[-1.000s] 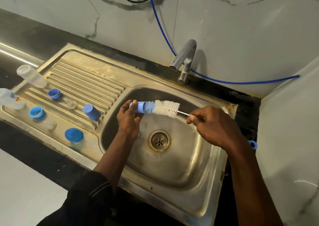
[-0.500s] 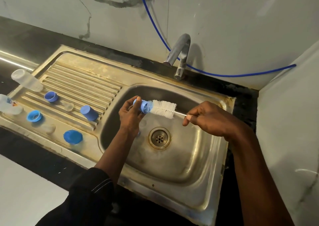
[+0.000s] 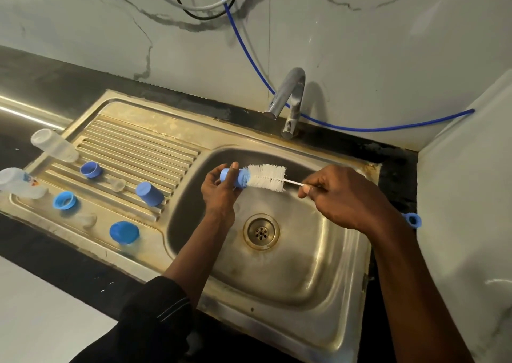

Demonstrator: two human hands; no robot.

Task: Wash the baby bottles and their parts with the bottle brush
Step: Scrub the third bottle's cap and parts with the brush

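Head view, the action: someone's scrubbing a small blue cap [image 3: 241,178] over the sink [image 3: 318,265]. The tip of the brush [image 3: 267,178] is pushed into the cap's open end, and most of the white bristles stick out.
Left hand: the left hand [image 3: 219,193] is wrapped round the cap with one finger laid across it, holding it sideways above the basin.
Right hand: the right hand [image 3: 340,196] pinches the thin wire stem of the brush, fingers closed on it.
What changed: honestly not much in the last second. Same cap, same grip, and the brush sits about as far in as before. The view just drifted a bit.
What that means: my guess is this one cap is still mid-scrub and hasn't got to rinsing. I can't see any water coming from the tap [image 3: 288,96].
Still waiting: everything on the drainboard [image 3: 138,146] to the left sits where it did. There's a clear bottle [image 3: 54,145] on its side, a second bottle [image 3: 19,182] at the frame edge, two blue rings [image 3: 91,169], a spare cap [image 3: 149,193], a blue lid [image 3: 124,232] and a clear teat [image 3: 117,184]. I can't tell which are already washed.
Odd bit: a small blue piece [image 3: 412,220] lies past the sink's right rim, partly behind the right arm.
Writing/brands: nothing readable. The second bottle has a little coloured print, too small to make out.
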